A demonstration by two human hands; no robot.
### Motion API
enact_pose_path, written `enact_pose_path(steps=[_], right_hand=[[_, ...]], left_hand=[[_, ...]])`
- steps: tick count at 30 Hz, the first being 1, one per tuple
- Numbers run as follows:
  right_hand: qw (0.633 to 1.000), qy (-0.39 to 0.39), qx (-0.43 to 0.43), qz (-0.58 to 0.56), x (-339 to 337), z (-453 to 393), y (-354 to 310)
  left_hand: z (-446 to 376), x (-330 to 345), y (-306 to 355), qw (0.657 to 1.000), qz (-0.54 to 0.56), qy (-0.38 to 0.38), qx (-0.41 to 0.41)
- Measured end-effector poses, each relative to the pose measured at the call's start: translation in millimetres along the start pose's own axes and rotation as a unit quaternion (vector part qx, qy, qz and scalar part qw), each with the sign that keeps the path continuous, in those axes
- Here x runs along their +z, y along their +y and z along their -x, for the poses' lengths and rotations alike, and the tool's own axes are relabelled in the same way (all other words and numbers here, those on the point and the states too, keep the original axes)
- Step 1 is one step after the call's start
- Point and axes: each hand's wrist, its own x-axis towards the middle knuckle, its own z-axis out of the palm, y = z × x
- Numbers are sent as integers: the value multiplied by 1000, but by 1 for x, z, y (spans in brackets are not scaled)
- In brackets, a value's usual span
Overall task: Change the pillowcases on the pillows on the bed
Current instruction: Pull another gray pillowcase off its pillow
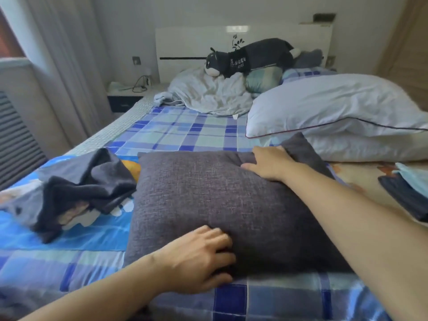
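Observation:
A dark grey pillow [208, 205] in a woven case lies on the bed in front of me. My left hand [199, 258] grips its near edge, fingers curled into the fabric. My right hand [271, 163] grips the far right corner, bunching the cloth. A crumpled dark grey pillowcase [85, 188] lies to the left of the pillow. Two bare white pillows [335, 107] are stacked at the right, just behind my right hand.
The bed has a blue plaid sheet [185, 130]. A rumpled white cover [208, 93], a dark plush toy [250, 56] and more cushions lie by the headboard. Folded cloth [407, 191] sits at the right edge. A nightstand [125, 96] stands at the left.

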Motion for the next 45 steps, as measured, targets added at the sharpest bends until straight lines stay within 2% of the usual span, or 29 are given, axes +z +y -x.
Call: enact_pose_path(steps=[2,3,5,8,10,11,12,14,17,19,21,23,25,27,29,31,32,33,35,37,40,42,45], right_hand=[[989,141,-33,-12,-16,13,-3],[973,221,-53,-38,-27,21,-4],[913,387,-94,-90,-52,32,-6],[790,593,-109,-111,-90,44,-4],[751,648,-100,-74,-98,55,-3],[751,651,-97,-51,-93,61,-2],[765,637,-91,-25,-82,67,1],[833,547,-64,43,-36,80,9],[936,344,-22,72,64,108,26],[961,273,31,17,115,132,37],[971,221,82,-33,144,154,45],[978,172,95,-73,158,169,45],[979,142,94,-113,159,174,38],[975,109,107,-164,149,173,27],[966,75,119,-215,136,171,15],[966,66,111,-224,125,172,0],[968,62,106,-218,122,173,-7],[968,53,103,-222,117,174,-15],[961,51,87,-257,109,179,-28],[945,79,59,-312,99,187,-43],[913,89,42,-395,73,201,-84],[897,87,27,-433,60,201,-121],[892,66,41,-445,64,187,-173]], left_hand=[[-4,-33,-29,987,7,135,-86],[-6,-50,-51,972,-10,177,-154],[-15,-94,-95,941,-56,175,-285],[-43,-160,-132,915,-176,151,-331],[-60,-189,-129,890,-251,188,-331],[-66,-190,-124,880,-278,221,-316],[-69,-180,-119,875,-295,249,-292],[-65,-128,-109,891,-277,260,-249],[-38,-11,-81,931,-179,165,-271],[-16,51,-57,933,-113,90,-328],[4,85,-39,919,-66,38,-387],[19,94,-31,906,-33,35,-420],[28,94,-39,883,0,87,-462],[35,86,-57,823,47,166,-541],[44,74,-83,728,144,217,-634],[51,61,-105,621,304,199,-694],[51,53,-109,574,379,192,-701],[49,45,-111,541,433,200,-692],[39,21,-107,470,529,264,-655],[37,-6,-84,429,606,294,-602],[50,-34,-42,406,692,235,-549],[55,-36,-24,402,701,213,-549],[53,-34,-11,355,708,212,-573]])
